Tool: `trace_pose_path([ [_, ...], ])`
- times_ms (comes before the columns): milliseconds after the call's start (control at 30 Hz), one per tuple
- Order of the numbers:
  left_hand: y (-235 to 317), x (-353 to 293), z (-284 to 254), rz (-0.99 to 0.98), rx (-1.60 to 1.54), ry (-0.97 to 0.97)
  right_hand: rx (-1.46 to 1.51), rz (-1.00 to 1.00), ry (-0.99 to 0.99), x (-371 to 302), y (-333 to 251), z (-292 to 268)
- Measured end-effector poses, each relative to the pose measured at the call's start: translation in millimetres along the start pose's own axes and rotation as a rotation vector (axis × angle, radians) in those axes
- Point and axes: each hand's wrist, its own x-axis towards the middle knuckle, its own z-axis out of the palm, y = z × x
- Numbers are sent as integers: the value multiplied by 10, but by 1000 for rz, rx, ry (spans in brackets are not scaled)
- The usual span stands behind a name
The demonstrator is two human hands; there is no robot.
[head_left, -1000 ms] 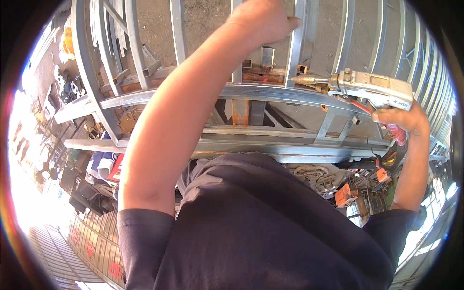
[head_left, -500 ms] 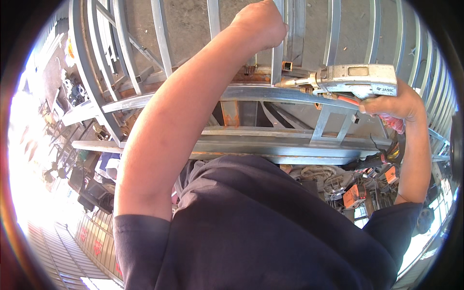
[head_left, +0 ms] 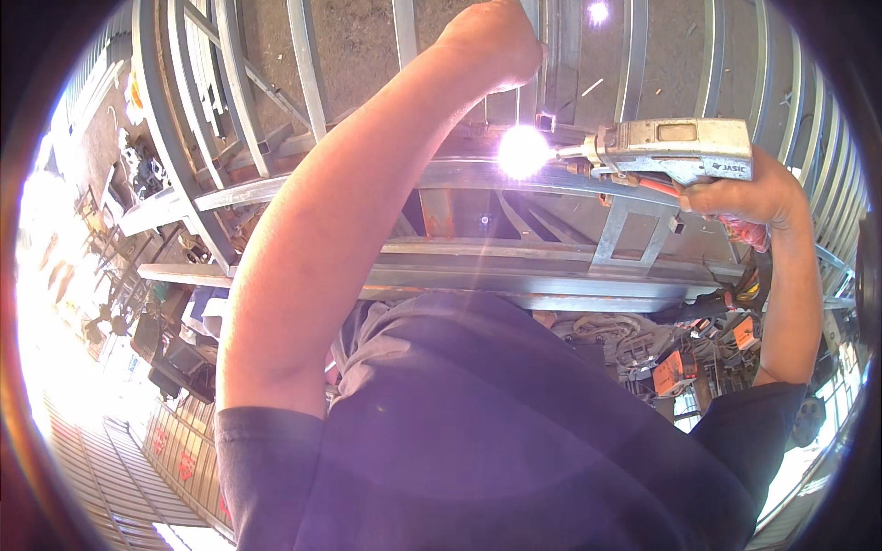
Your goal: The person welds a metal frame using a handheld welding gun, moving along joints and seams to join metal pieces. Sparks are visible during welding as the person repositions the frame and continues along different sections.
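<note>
My left hand [head_left: 496, 41] is closed at the top of the view around a slim metal bar [head_left: 525, 106], its fingers mostly turned away. Below it, the bar runs down to a curved metal rail [head_left: 441, 173]. On the right, my right hand [head_left: 749, 197] grips a boxy, pale welding torch [head_left: 680, 147], which lies level with its nozzle pointing left. A blinding white welding arc [head_left: 524, 152] burns at the nozzle tip, where the bar meets the rail. Its glare hides the joint.
Evenly spaced metal bars [head_left: 634, 64] stand along both sides of the frame. A long straight beam [head_left: 441, 273] crosses in front of my body. Orange boxes [head_left: 675, 372] and a heap of cables [head_left: 616, 331] lie at the lower right; more metal frames [head_left: 211, 64] stand left.
The arc has lit at the torch tip, throwing purple glare over the joint and my shirt. The torch has shifted very slightly; my left hand has stayed in place.
</note>
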Motion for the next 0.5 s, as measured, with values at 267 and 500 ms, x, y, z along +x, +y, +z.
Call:
trace_pose_path([
  [267, -13, -18, 1, 7, 6, 1, -20, -1, 36, 9, 9, 27],
  [500, -16, -13, 9, 11, 10, 4, -2, 40, 26, 0, 55, 5],
])
